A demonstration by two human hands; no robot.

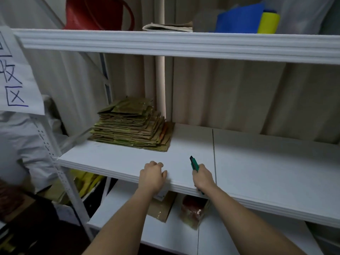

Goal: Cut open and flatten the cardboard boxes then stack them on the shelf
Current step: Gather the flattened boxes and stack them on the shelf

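Note:
A stack of flattened cardboard boxes (132, 128) lies at the back left of the white middle shelf (257, 162). My left hand (151, 176) hovers at the shelf's front edge with fingers loosely curled, holding nothing. To its right, my right hand (203, 177) grips a green utility knife (194, 163), its black tip pointing up and away over the shelf. Both hands are well in front of the stack. On the lower shelf (117, 203) lie a flat piece of cardboard (161, 208) and a small box with a red picture (193, 210).
The top shelf (165, 43) holds a red bag (95, 13), folded paper (168, 27), and a blue and yellow item (246, 19). A paper sign (14, 74) hangs on the left upright. Beige curtains hang behind the shelf. Yellow items (86, 183) sit lower left.

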